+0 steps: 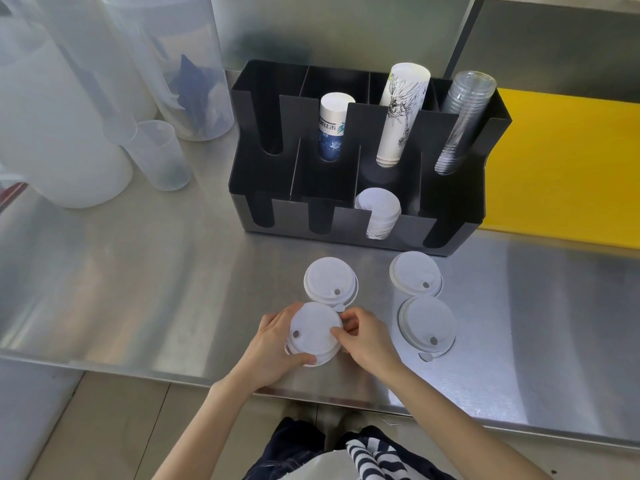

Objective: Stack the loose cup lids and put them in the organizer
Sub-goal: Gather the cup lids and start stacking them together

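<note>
Both hands pinch a small stack of lids (pixel 314 333) at lower centre: left hand (pixel 273 348) cupping its left edge, right hand (pixel 363 337) gripping its right. Three loose lids (pixel 329 279) lie nearby, below the black organizer (pixel 460 202) on the steel counter (pixel 138 289).

Small stack of white lids (pixel 314 332) held above counter edge, three loose lids (pixel 329 278) flat nearby, black organizer (pixel 460 199) behind.

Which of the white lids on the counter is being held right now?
The nearest lid, gripped between both hands; the other three lie untouched on the counter.
</note>
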